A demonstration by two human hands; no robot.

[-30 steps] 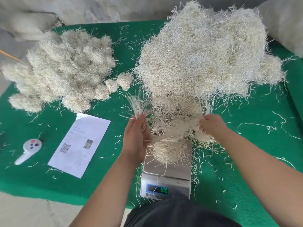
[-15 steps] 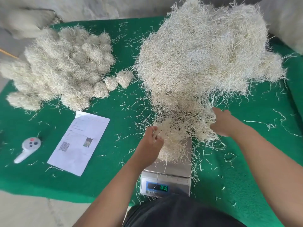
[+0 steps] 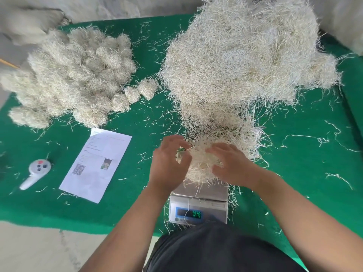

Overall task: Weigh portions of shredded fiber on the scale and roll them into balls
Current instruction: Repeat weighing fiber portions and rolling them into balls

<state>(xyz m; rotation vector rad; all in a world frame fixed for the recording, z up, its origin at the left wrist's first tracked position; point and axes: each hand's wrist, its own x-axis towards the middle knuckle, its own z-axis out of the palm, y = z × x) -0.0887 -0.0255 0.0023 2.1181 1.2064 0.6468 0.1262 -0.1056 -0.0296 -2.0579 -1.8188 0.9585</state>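
Note:
A small silver scale point(image 3: 198, 205) with a lit green display stands at the table's near edge. On its pan lies a portion of pale shredded fiber point(image 3: 198, 163). My left hand point(image 3: 169, 163) curls against the portion's left side, and my right hand point(image 3: 231, 165) cups its right side with fingers bent into the strands. A big loose fiber heap point(image 3: 239, 55) rises behind the scale. A pile of rolled fiber balls point(image 3: 72, 75) lies at the far left, with two single balls point(image 3: 141, 90) at its right edge.
A green mat point(image 3: 137, 209) covers the table, strewn with stray strands. A printed sheet with a QR code point(image 3: 96, 163) lies left of the scale, and a white handheld controller point(image 3: 37, 171) lies further left. Grey sacks sit beyond the table's far edge.
Both hands have come together around the portion on the scale; earlier the left hand added a tuft and the right hand was at the heap. The display reading has risen.

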